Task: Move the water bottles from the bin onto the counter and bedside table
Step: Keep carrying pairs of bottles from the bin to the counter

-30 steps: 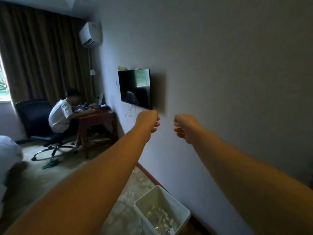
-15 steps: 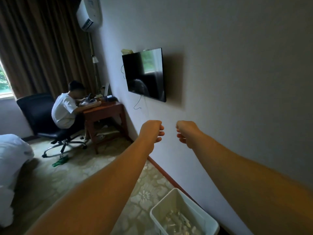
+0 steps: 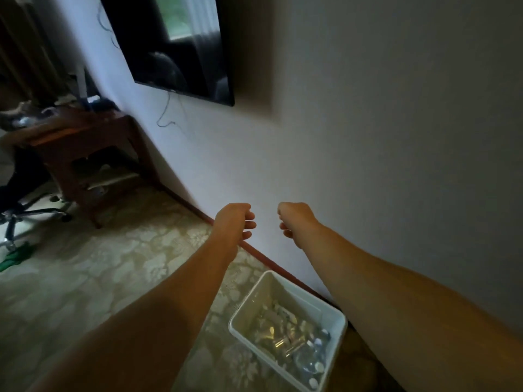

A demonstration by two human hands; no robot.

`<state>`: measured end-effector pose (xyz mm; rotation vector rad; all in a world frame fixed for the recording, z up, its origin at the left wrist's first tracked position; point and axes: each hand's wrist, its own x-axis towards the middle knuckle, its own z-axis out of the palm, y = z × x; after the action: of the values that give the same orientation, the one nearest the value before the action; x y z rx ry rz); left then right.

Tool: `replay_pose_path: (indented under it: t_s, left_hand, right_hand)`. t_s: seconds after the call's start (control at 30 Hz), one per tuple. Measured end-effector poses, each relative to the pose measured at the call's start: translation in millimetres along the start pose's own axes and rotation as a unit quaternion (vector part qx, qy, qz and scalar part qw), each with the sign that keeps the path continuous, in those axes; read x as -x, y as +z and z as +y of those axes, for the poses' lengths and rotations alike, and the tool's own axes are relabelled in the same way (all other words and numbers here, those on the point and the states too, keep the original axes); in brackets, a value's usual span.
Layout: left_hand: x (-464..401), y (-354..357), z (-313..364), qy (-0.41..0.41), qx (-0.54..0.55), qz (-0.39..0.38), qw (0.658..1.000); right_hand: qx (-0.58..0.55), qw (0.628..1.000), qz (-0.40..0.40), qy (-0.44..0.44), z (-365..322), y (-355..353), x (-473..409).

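Observation:
A white plastic bin stands on the patterned carpet against the wall, below my outstretched arms. Several clear water bottles lie piled inside it, mostly toward its near right corner. My left hand and my right hand are held out side by side in front of the wall, well above and beyond the bin. Both are curled into loose fists and hold nothing.
A dark television hangs on the wall at upper left. Farther left stands a wooden desk with clutter on it, and an office chair base at the left edge. A red-brown skirting board runs along the wall.
The view has tilted down and moved closer to the wall, so the bin shows more fully. Both fists keep their pose side by side.

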<state>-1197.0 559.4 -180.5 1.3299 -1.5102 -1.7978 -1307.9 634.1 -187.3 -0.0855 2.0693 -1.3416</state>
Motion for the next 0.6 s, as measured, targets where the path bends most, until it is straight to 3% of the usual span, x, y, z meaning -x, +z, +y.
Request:
replay_pose_path:
  t_s: [0.27, 0.6]
  left_hand:
    - [-140, 22, -101, -0.077, 0.000, -0.111, 0.991]
    - [-263, 78, -252, -0.190, -0.037, -0.136, 0.972]
  right_hand:
    - [-0.009, 0.991, 0.079, 0.104, 83, 36, -109]
    - [-0.023, 0.958, 0.114, 0.262, 245, 41, -246]
